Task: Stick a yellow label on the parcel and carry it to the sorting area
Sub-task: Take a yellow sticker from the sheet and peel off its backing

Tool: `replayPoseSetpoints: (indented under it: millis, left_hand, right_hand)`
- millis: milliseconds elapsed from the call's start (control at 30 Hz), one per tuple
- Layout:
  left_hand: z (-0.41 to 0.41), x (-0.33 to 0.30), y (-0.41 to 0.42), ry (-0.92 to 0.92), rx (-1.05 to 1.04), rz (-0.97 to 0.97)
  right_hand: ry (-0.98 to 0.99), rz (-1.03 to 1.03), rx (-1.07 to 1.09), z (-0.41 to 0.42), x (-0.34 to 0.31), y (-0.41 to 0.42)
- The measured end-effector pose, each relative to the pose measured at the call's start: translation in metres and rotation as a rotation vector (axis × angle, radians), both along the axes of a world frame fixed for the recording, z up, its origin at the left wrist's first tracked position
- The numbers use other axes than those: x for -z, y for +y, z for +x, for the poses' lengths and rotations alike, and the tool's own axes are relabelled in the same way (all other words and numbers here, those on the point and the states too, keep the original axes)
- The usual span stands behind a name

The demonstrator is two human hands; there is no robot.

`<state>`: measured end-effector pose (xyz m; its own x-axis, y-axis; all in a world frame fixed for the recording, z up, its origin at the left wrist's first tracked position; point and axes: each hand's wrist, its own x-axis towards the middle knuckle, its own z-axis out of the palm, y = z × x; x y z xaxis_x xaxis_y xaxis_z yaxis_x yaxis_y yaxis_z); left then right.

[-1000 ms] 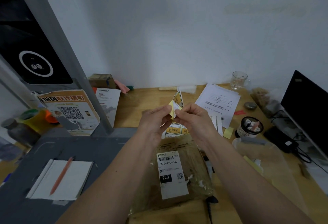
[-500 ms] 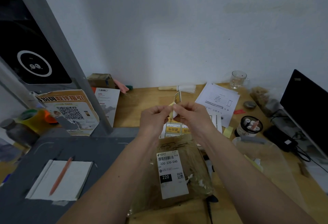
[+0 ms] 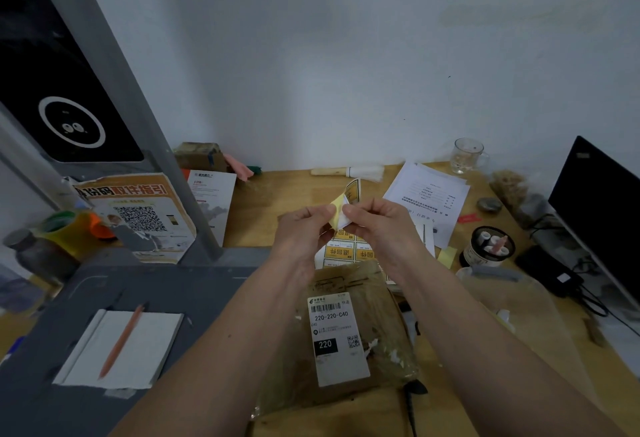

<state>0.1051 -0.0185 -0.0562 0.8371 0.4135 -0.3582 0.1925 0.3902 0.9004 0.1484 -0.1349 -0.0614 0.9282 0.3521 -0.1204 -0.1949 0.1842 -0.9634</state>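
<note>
We see the left hand and right hand raised together above the desk, fingertips pinching a small yellow label whose white backing curls away. Both forearms reach forward, wrists bent inward. Below them the parcel, a crinkled brown plastic bag with a white shipping slip, lies flat on the wooden desk

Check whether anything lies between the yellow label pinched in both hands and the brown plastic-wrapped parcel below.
Nothing visible does. The yellow label hangs between the left hand and right hand, above the brown plastic-wrapped parcel, whose top is bare beside its white shipping label.
</note>
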Motion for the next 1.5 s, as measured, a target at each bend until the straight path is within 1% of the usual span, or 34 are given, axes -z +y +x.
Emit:
replayPoseSetpoints:
  millis: [300, 600, 1000, 1167, 1300, 1367, 1500]
  left_hand:
    - [-0.0004, -0.0013, -0.0015, 0.000, -0.032, -0.009]
    - [-0.0006, -0.0012, -0.0022, 0.012, -0.054, -0.006]
    - [-0.0016, 0.0001, -0.0008, -0.028, -0.046, -0.083]
    - [-0.0041, 0.0027, -0.0050, -0.031, -0.065, -0.019]
    - [-0.0090, 0.0058, -0.0098, -0.045, -0.008, 0.156]
    - [-0.0096, 0.0063, -0.0093, -0.039, -0.018, 0.210]
    - [-0.0086, 0.0009, -0.0058, -0.041, -0.053, 0.097]
  right_hand:
    - [0.032, 0.050, 0.006, -0.0014, -0.0019, -0.0009]
    - [0.054, 0.055, 0.015, -0.0024, -0.0019, -0.0019]
    - [0.085, 0.054, 0.017, -0.0020, 0.0013, -0.0013]
    - [0.101, 0.050, 0.070, -0.0002, 0.0025, -0.0007]
    - [0.090, 0.031, 0.068, 0.0022, 0.0011, -0.0013]
    - [0.088, 0.024, 0.061, 0.0025, 0.0019, -0.0015]
    - [0.130, 0.102, -0.004, 0.0010, 0.0045, -0.0014]
